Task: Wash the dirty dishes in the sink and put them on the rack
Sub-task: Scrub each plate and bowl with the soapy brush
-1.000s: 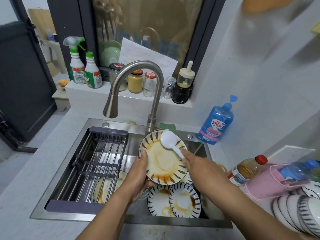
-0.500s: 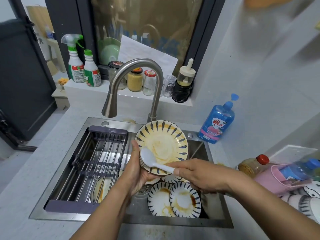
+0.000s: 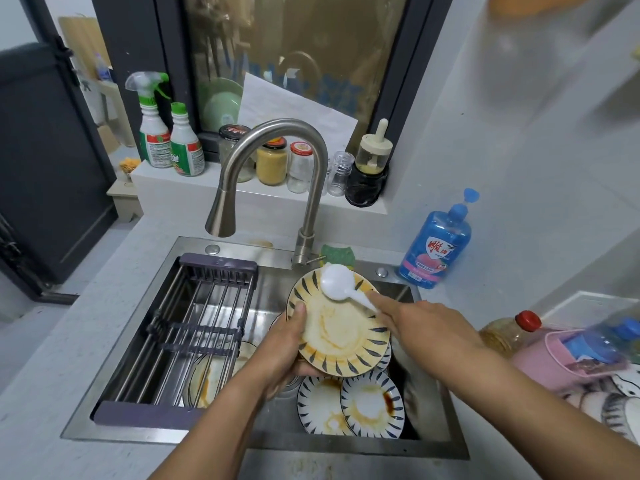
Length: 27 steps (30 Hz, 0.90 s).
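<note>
My left hand (image 3: 289,344) grips the left rim of a stained plate (image 3: 341,336) with dark blue dashes, held tilted over the steel sink (image 3: 166,434). My right hand (image 3: 420,325) pinches the handle of a white spoon (image 3: 341,285), whose bowl lies on the plate's upper edge. Below, two dirty striped plates (image 3: 372,407) lie in the basin, and another dirty dish (image 3: 211,375) shows under the rack. The dark wire rack (image 3: 194,327) spans the sink's left half and carries nothing.
The curved faucet (image 3: 273,161) arches over the sink, with no water running. A green sponge (image 3: 337,254) sits behind it. A blue soap bottle (image 3: 436,244) stands at the right, a pink tub (image 3: 568,355) and striped dishes (image 3: 602,400) at far right. Spray bottles (image 3: 166,136) and jars (image 3: 272,161) line the ledge.
The plate has tilted flatter and lower. My right hand carried the spoon from the plate's lower left up to its top edge.
</note>
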Tool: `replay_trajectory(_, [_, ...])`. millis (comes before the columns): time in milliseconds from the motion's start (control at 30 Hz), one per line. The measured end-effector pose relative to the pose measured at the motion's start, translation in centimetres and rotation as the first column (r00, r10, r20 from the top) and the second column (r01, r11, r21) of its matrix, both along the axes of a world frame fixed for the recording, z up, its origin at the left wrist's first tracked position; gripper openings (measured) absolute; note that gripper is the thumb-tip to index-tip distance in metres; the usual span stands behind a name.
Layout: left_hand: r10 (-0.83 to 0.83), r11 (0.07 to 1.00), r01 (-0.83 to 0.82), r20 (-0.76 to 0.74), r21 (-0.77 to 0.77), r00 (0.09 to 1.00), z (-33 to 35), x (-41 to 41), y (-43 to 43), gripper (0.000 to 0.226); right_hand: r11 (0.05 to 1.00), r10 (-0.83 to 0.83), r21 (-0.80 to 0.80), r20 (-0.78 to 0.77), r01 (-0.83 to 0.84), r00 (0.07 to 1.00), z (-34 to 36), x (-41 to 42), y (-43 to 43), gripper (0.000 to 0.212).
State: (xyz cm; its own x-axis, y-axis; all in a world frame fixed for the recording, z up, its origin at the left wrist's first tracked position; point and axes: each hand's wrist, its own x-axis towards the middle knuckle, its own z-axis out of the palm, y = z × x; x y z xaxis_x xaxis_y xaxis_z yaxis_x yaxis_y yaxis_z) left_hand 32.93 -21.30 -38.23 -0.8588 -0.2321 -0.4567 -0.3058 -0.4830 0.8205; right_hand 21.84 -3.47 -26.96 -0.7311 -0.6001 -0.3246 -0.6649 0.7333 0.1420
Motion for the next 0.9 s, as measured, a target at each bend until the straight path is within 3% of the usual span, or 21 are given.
replay_trajectory(133, [-0.065,0.993,0.066,-0.017,0.098,0.998,0.0,0.6,0.4,0.048,0.993,0.113,-0.046,0.073,-0.11,0.991,-0.8,1.1,-0.5,0.046])
replay_trajectory(233, [-0.029,0.993,0.031,-0.017,0.116,0.999,0.0,0.7,0.5,0.036,0.995,0.101,-0.009,-0.065,-0.101,0.993,-1.6,0.3,0.2,0.052])
replay_trajectory(300, [0.045,0.991,-0.044,-0.011,0.126,0.999,-0.1,0.6,0.3,0.034,1.0,0.024,-0.012,-0.08,-0.025,0.997,-1.6,-0.3,1.0,0.05])
replay_trajectory(433, [0.169,0.981,-0.165,-0.023,0.104,0.985,-0.3,0.2,-0.3,0.046,0.997,-0.06,-0.046,0.149,0.068,0.987,-1.4,0.0,2.2,0.041])
replay_trajectory(567, [0.197,0.975,-0.193,-0.028,0.112,0.98,-0.4,-0.1,0.0,0.061,0.994,0.027,-0.104,0.372,0.013,0.928,-1.1,2.3,1.5,0.039])
replay_trajectory(667, [0.179,0.977,-0.176,-0.02,0.12,0.984,-0.3,0.1,0.5,0.065,0.988,0.084,-0.146,0.262,-0.047,0.961,-0.9,3.3,0.4,0.043])
replay_trajectory(833, [0.143,0.971,-0.129,-0.054,0.203,0.988,0.1,0.9,1.3,0.053,0.983,-0.014,-0.18,0.051,0.023,0.999,-0.9,1.1,0.2,0.045])
replay_trajectory(900, [0.21,0.942,-0.191,-0.041,0.276,0.977,0.0,1.1,1.0,0.05,0.955,-0.045,-0.288,0.093,0.071,0.995,-1.2,0.5,0.7,0.043])
